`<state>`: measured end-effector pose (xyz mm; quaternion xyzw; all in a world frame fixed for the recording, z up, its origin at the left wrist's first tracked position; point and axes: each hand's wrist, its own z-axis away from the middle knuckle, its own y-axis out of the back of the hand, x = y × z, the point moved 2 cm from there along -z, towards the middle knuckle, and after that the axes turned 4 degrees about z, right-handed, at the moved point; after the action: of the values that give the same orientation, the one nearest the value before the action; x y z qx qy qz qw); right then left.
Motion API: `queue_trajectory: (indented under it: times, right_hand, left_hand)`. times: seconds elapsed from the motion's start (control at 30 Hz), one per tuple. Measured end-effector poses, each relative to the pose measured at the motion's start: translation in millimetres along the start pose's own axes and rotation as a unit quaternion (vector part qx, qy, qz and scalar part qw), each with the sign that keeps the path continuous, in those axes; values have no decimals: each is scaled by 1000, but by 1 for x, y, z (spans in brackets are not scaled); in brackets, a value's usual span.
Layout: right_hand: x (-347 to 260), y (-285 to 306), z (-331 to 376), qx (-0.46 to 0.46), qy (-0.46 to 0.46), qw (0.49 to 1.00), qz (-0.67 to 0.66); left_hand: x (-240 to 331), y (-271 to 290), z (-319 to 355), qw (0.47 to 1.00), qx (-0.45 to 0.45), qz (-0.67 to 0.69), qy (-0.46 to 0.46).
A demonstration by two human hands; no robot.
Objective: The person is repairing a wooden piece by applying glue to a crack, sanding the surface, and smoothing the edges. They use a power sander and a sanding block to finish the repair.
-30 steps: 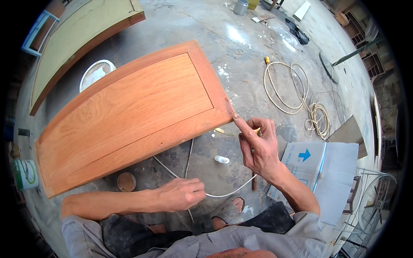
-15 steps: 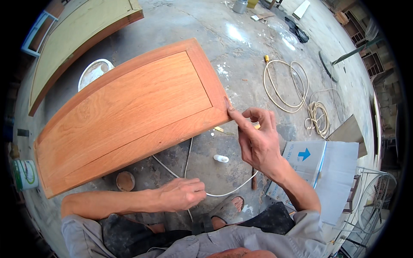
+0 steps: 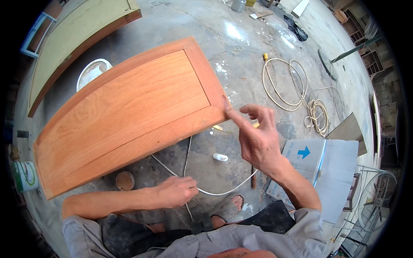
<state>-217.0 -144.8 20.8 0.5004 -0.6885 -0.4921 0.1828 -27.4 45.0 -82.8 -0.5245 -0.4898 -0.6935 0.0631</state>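
Now right hand (image 3: 257, 142) at wooden panel (image 3: 129, 112) corner.

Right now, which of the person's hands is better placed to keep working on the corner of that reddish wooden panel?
The right hand, I'd say: its forefinger already touches the wooden panel at its near right corner. The left hand sits lower, below the panel's edge, closed around a white cord.

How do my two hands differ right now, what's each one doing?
The right hand is raised, its index fingertip touching the corner of the reddish wooden panel; the left hand sits low, below the panel's near edge. The right hand's fingers are spread and partly open; the left hand is curled closed around a thin white cord. Both are bare, with bare forearms.
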Motion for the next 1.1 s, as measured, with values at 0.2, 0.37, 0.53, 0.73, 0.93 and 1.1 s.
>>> queue_trajectory:
  times: [0.2,0.37,0.53,0.73,0.93,1.1]
  right_hand:
    - [18,-16,25,86,-67,992,-62]
    - [74,-128,79,-237,-103,965,-45]
    - [119,-226,115,-305,-84,947,57]
    - [66,-268,58,-410,-114,904,37]
    - [122,-271,109,-433,-163,885,42]
    - [146,-260,127,-314,-190,930,-8]
  left_hand:
    - [-29,-33,44,988,-116,-55,81]
    - [-21,-29,52,928,-310,-68,195]
    - [37,66,19,985,-111,-2,135]
    - [92,225,25,927,233,-243,167]
    - [-58,292,-42,825,461,-292,144]
    - [-102,289,-95,841,410,-220,277]
